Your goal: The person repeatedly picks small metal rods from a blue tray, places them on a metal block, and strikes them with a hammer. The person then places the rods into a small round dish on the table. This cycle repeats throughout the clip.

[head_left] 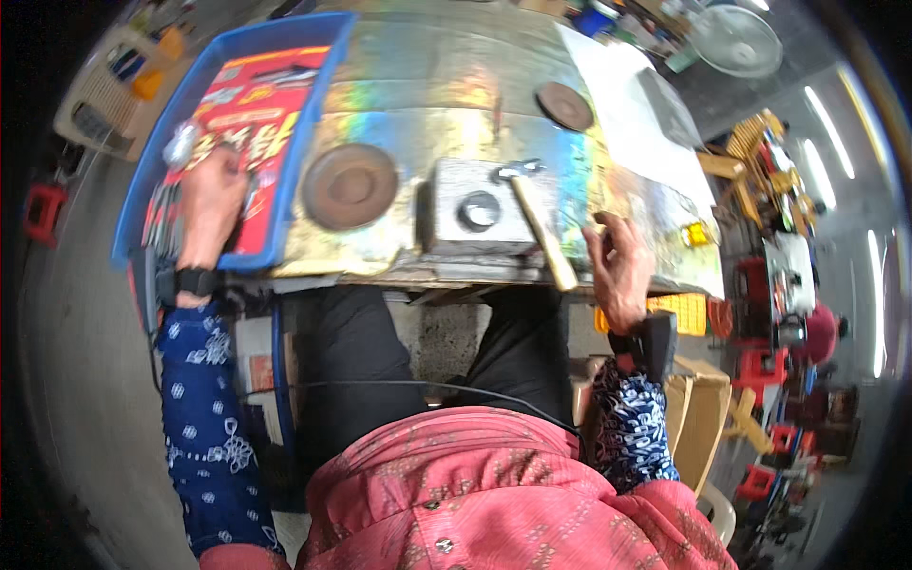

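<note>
At the upper left of the frame the left hand (211,195) is inside a blue plastic tray (313,123), fingers curled down over a small pile of shiny metal parts (180,147) that lie on a red and yellow printed card (261,104). The fingers look closed on the pile, though whether a piece is actually pinched between them cannot be told, since the hand covers the spot.

Right of centre, the right hand (617,266) rests at the near edge of the workbench (446,85), loosely curled and holding nothing. It is just beside the pale wooden handle of a hammer (537,223), not touching it as far as can be seen. The hammer lies slantwise with its metal head on top of a grey steel block (451,228), which has a round hole in its face and sits at the middle of the frame.

A rusty round disc (349,185) lies between the tray and the block, and a smaller brown disc (564,105) lies further up and to the right. The bench top is covered in shimmering rainbow foil.

As a judgement, the step in hand is picking a part from the tray, with striking work at the block not yet begun. The next move would seem to call for lifting one piece clear of the pile and carrying it rightward to the block, while the right hand shifts slightly left to close around the hammer handle
</note>
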Tool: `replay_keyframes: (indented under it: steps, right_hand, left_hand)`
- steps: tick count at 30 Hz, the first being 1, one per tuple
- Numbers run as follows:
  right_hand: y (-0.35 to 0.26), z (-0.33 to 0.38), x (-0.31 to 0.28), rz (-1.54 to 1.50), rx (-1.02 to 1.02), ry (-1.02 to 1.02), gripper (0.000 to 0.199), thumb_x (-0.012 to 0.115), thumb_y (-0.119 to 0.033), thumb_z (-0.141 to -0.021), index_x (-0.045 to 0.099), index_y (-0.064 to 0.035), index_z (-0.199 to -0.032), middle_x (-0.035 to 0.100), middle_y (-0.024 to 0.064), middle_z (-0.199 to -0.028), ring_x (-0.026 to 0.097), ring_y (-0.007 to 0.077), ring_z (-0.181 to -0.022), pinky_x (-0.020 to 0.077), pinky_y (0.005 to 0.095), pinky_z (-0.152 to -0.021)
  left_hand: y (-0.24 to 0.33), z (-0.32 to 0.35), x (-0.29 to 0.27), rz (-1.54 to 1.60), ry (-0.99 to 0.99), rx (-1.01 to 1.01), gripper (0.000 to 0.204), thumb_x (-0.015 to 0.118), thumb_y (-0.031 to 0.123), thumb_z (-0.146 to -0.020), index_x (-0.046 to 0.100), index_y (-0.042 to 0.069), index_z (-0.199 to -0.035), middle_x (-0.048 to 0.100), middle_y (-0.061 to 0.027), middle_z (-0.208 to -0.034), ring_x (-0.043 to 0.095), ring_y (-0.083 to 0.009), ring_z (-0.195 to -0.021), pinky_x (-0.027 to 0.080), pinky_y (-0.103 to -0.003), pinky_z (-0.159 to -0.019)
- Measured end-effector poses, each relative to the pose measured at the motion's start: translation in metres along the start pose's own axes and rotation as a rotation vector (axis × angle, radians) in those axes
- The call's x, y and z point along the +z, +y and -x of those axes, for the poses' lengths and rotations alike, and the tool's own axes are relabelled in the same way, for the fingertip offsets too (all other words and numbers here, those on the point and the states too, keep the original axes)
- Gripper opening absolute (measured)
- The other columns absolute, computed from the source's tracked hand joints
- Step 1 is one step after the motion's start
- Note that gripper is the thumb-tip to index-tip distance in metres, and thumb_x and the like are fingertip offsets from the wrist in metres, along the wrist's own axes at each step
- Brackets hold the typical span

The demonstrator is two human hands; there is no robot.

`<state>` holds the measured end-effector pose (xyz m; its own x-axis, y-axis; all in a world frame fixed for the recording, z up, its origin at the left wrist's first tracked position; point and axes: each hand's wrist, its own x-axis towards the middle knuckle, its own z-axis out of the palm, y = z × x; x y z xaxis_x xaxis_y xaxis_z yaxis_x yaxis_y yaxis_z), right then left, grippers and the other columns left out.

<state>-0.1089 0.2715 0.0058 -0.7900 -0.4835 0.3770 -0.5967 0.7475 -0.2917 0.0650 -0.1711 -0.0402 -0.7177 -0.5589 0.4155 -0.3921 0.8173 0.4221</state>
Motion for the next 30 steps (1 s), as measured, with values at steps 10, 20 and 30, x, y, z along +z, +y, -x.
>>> replay_keyframes:
  steps: [10,20,30]
  right_hand:
    - [0.054,-0.026,0.02,0.077,0.039,-0.076,0.019,0.065,-0.012,-0.083,0.065,-0.0033,-0.1,0.061,0.0148,-0.085,0.062,0.0317,-0.074,0.049,0.0384,-0.067]
    - [0.075,-0.062,0.053,0.128,-0.003,-0.121,0.02,0.06,-0.008,-0.083,0.064,-0.0044,-0.103,0.06,0.0165,-0.094,0.061,0.0381,-0.085,0.0496,0.043,-0.075]
    - [0.095,-0.079,0.078,0.336,-0.253,-0.083,0.008,0.053,-0.01,-0.078,0.059,-0.0044,-0.077,0.059,0.0172,-0.085,0.063,0.035,-0.079,0.0515,0.0421,-0.065]
  left_hand:
    - [0.01,-0.006,-0.011,0.049,-0.095,-0.165,0.019,0.062,0.013,-0.082,0.064,-0.002,-0.092,0.058,-0.008,-0.062,0.054,-0.0142,-0.056,0.043,-0.032,-0.056]
    - [0.004,-0.007,-0.008,0.034,-0.091,-0.165,0.021,0.063,0.013,-0.084,0.063,-0.003,-0.096,0.056,-0.0061,-0.065,0.051,-0.0125,-0.058,0.043,-0.03,-0.056]
    - [0.0,-0.007,-0.006,0.053,-0.093,-0.181,0.02,0.063,0.012,-0.084,0.063,-0.003,-0.097,0.057,-0.0059,-0.068,0.052,-0.0131,-0.06,0.043,-0.03,-0.058]
